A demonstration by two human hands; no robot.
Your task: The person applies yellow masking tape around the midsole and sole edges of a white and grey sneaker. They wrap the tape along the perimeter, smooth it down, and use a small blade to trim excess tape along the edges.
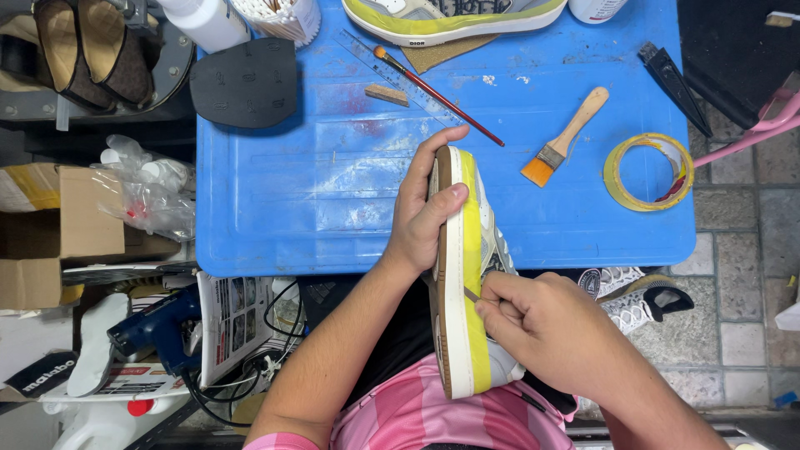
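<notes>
Our left hand (pixel 421 218) wraps the toe end of a sneaker with a yellow-taped midsole and tan outsole (pixel 457 275), thumb pressed on the sole edge. Our right hand (pixel 546 325) is closed, pinching a thin tool (too small to identify) against the yellow band. The shoe stands on edge over our lap, its toe overlapping the blue plastic surface (pixel 317 192). Beyond lie a wooden-handled orange-bristled brush (pixel 562 140) and a yellow tape roll (pixel 648 172).
</notes>
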